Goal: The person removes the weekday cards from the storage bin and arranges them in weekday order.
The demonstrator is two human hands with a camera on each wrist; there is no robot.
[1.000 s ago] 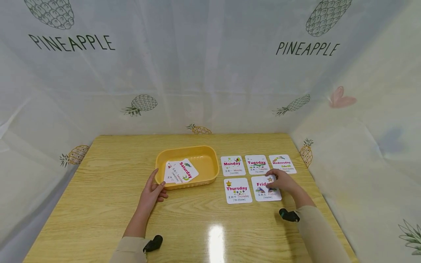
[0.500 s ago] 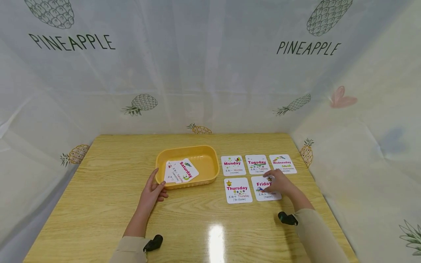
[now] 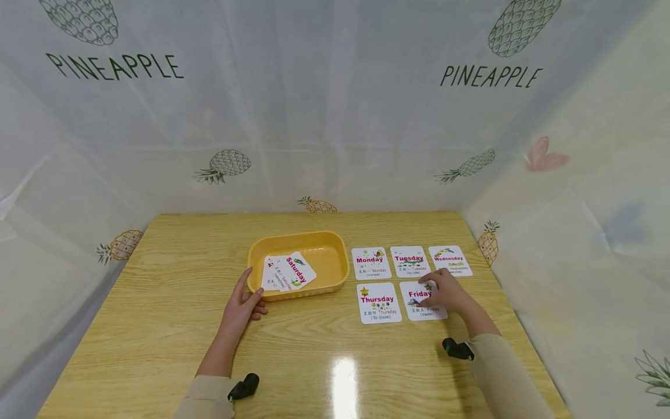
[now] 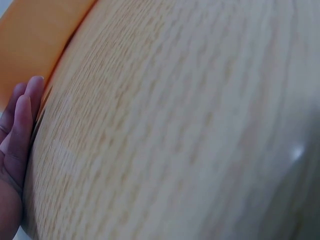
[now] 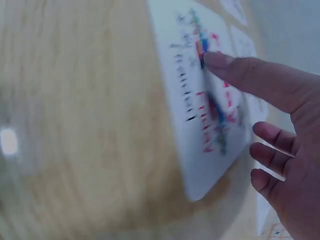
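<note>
1. Two hands on the pale wooden table (image 3: 157,326): the right hand (image 3: 447,293) rests on the white "Friday" card (image 3: 421,301), an outstretched finger (image 5: 245,75) pressing its face, nothing gripped.
2. That card lies flat in the near row, just beside the white "Thursday" card (image 3: 379,302).
3. The left hand (image 3: 241,305) rests, fingers straight and relaxed, against the shallow yellow plastic tray (image 3: 335,273), which holds the white "Saturday" card (image 3: 293,270).

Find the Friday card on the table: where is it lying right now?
In the head view, the Friday card lies right of the Thursday card, below Tuesday, under the right hand.
</note>
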